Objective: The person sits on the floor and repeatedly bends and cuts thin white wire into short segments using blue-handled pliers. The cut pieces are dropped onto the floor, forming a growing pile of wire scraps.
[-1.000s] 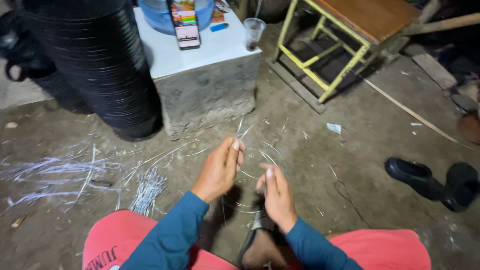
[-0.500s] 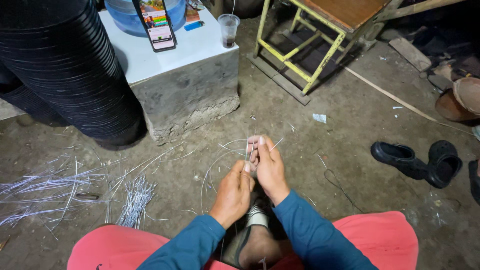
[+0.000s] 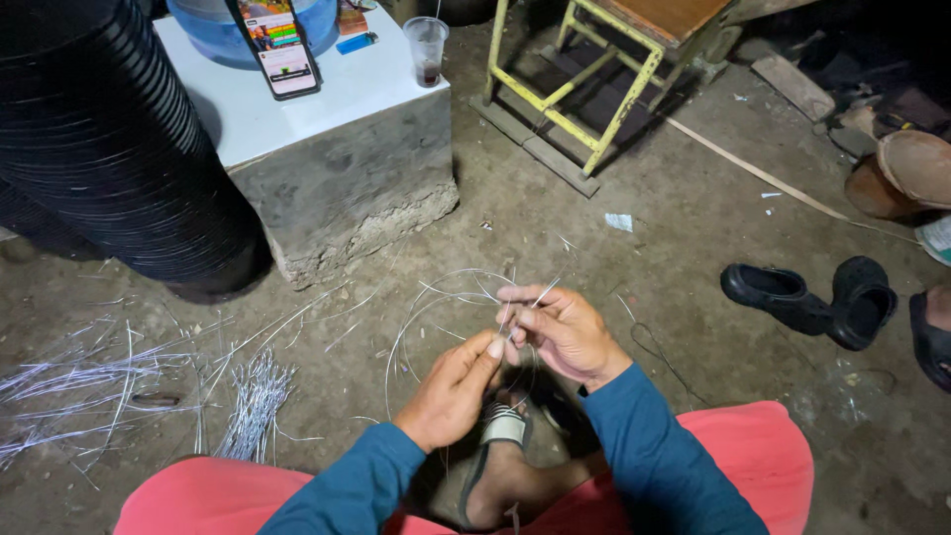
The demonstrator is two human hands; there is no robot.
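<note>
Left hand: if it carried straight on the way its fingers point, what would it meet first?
The left hand points up-right at the right hand, fingertips nearly touching it around the thin wire strands. It would likely meet those strands and the right hand's fingers first.

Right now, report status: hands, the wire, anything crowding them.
Left hand and right hand both pinching thin wire loop. Loop curls above dirt floor. Sandalled foot just beneath hands.

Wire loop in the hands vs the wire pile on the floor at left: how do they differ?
The wire loop is bent into a curve; the wire pile consists of mostly straight strands. The loop is pinched between the left hand and right hand, raised off the ground; the pile lies loose on the dirt floor, untouched. The loop looks like one or two strands, the pile many. Both are thin, pale and metallic.
</note>
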